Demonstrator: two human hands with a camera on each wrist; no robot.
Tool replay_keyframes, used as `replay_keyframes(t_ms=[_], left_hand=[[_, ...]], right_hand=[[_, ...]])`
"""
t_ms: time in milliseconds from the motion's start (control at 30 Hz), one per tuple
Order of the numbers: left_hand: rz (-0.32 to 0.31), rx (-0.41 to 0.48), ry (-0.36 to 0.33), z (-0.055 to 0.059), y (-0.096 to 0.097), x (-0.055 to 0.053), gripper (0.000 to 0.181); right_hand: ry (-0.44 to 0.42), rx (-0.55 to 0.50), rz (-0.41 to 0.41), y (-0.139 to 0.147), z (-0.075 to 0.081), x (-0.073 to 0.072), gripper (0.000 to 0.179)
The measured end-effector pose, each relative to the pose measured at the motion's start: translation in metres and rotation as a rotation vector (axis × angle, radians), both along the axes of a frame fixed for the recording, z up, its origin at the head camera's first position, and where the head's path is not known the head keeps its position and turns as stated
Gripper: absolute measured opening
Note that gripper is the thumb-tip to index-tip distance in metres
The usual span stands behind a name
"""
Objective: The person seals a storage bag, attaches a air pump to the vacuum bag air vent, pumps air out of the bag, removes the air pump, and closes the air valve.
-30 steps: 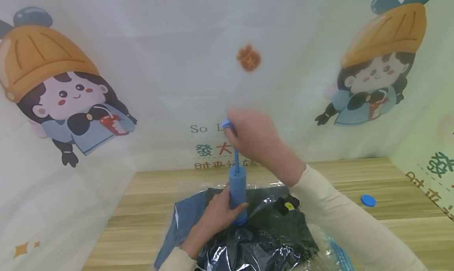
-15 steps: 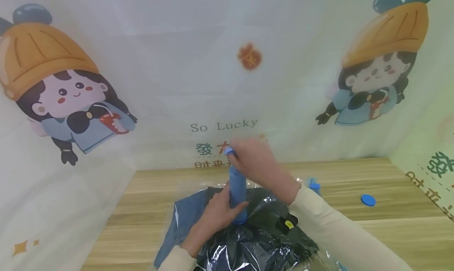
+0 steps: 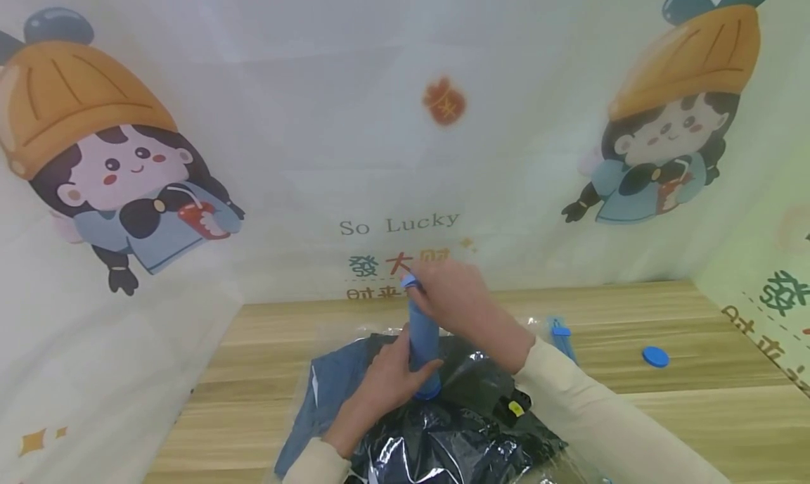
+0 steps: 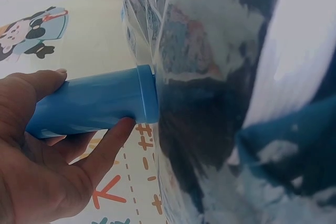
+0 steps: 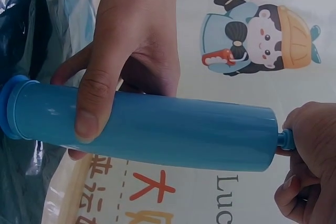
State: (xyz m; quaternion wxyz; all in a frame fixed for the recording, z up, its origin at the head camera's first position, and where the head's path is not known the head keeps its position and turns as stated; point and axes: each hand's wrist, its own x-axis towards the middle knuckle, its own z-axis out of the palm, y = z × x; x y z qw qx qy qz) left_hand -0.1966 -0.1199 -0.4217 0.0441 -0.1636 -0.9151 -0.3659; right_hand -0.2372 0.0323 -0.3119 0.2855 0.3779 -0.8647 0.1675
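A blue hand pump (image 3: 424,336) stands upright on a clear plastic bag (image 3: 436,445) with dark and blue clothes inside. My left hand (image 3: 387,375) holds the pump's barrel low down, thumb across its front in the right wrist view. At the top, my right hand (image 3: 462,302) grips the pump's blue handle (image 3: 410,281), one end of which sticks out past the fingers. The handle sits close above the barrel, and just a short stub of rod (image 5: 286,139) shows there. In the left wrist view, the pump's flared base (image 4: 148,94) is right against the bag's film.
On the wooden table (image 3: 696,414), a round blue cap (image 3: 656,357) lies to the right. A blue clip-like slider (image 3: 560,332) is at the bag's far right corner, partly behind the right sleeve. A black piece with a yellow mark (image 3: 515,406) shows among the clothes.
My right hand has brought the pump's handle down from high above the barrel, so the long rod no longer shows. My left hand stays in place on the barrel.
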Motion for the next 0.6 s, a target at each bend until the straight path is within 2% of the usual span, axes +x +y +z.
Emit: replay_keyframes(t_ms=[133,333,433,600], left_hand=[[-0.001,-0.005,-0.003,-0.001,-0.001,-0.002,0.073],[0.001,-0.001,-0.007,0.0,-0.001,0.0,0.074],[0.003,0.004,-0.017,0.0,-0.001,0.0,0.076],[0.007,0.012,-0.011,0.001,0.0,0.001,0.077]], right_hand=[[-0.003,0.003,-0.002,0.0,-0.001,-0.001,0.031],[0.004,0.048,0.001,0.001,0.005,-0.004,0.029],[0.029,0.044,0.014,0.002,0.014,-0.006,0.02],[0.021,0.017,0.044,0.004,0.038,-0.006,0.017]])
